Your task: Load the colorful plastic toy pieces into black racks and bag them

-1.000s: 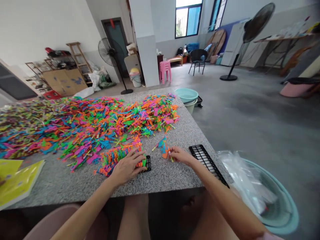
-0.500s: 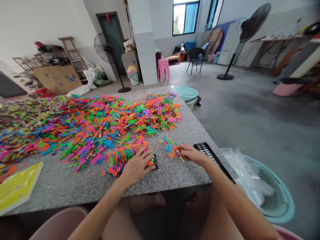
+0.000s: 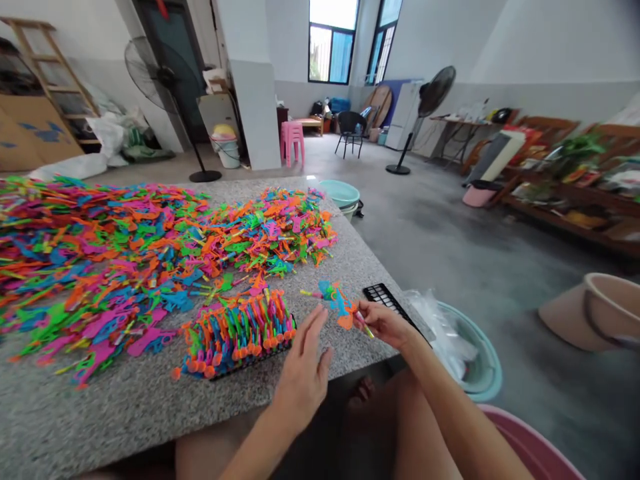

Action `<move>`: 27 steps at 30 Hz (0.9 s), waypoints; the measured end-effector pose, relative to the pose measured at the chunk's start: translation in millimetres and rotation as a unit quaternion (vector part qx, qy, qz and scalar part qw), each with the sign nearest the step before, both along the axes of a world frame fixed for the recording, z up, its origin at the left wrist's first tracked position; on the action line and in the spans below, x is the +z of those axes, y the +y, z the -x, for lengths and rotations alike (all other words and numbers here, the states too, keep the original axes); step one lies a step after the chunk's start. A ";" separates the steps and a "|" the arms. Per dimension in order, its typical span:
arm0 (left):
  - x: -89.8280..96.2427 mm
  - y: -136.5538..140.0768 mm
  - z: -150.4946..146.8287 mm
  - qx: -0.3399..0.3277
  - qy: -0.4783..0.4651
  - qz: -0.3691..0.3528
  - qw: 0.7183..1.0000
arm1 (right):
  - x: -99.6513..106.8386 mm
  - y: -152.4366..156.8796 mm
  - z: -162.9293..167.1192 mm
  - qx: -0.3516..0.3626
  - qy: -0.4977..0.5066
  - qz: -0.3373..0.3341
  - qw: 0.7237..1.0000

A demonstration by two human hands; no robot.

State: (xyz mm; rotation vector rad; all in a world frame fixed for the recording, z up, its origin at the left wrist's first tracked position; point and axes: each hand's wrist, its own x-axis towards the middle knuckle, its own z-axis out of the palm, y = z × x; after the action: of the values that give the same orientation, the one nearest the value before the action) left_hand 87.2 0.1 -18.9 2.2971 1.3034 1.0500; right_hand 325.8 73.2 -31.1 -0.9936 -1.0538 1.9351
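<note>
My right hand pinches a few small gun-shaped plastic toys, with orange, blue and green showing; a thin yellow-tipped stick juts out below the fingers. To its left hovers my left hand, fingers stretched and nothing in them. Beyond and left of that hand, a tight row of upright plastic toys in orange, pink, blue and green fills a black rack. A second black grid rack lies on the stone table just past my right hand, partly hidden by it.
A large heap of the same toys spreads over the table's left and far side. Right of the table edge stands a teal basin with clear plastic bags. Another teal basin and standing fans are farther off; a beige bucket is at right.
My left hand has come off the racked row and moved right towards my right hand, leaving the row uncovered. My right hand still holds the toys. The view has turned right.
</note>
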 end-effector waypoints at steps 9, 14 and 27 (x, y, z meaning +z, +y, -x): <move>-39.5 29.4 -109.2 0.025 -0.523 0.233 0.819 | -23.6 -29.6 -27.3 0.056 0.235 0.030 0.970; -20.9 39.8 -119.1 0.043 -0.482 0.239 0.842 | -29.2 -45.5 -31.5 0.017 0.199 -0.023 0.980; -5.3 49.9 -95.5 0.066 -0.466 0.327 0.819 | -16.4 -43.6 -16.0 -0.016 0.046 -0.092 0.995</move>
State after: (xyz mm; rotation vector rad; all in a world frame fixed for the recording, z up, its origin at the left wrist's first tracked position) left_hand 182.7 50.0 -24.1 0.9521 1.1120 1.2512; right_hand 341.8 29.6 -47.5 -0.8072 -1.1345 1.8027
